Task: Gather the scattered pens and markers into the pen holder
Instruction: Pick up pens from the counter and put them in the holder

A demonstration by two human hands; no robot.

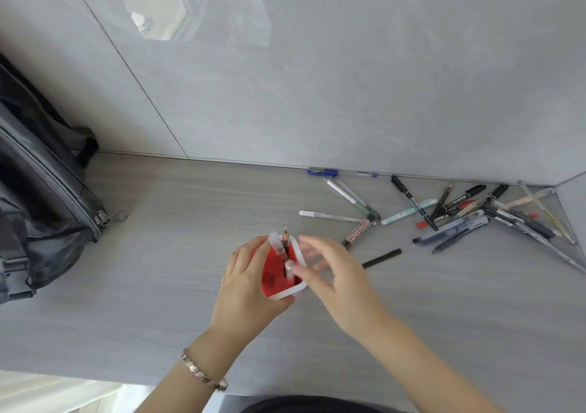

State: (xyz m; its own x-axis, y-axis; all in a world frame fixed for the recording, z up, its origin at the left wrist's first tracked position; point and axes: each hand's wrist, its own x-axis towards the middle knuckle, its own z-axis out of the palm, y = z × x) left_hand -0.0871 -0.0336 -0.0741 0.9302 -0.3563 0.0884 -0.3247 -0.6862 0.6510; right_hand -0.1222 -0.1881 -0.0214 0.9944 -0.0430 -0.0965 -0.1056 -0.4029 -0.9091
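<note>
A pen holder (279,286), red inside with a white rim, stands on the grey wood-grain desk (158,270). My left hand (250,282) grips its left side. Two or three pens (283,248) stand inside it. My right hand (336,273) hovers just right of the rim, blurred, fingers spread with nothing in them. A whiteboard marker (360,233), a white pen (329,216) and a short black pen (382,258) lie to the right. Further right a heap of several pens and markers (475,216) fills the desk's back corner.
A dark backpack (41,209) leans at the left edge, its zip pull on the desk. A grey wall (317,79) rises behind the desk, with a blue pen (323,172) along its foot. The desk's front edge runs along the bottom.
</note>
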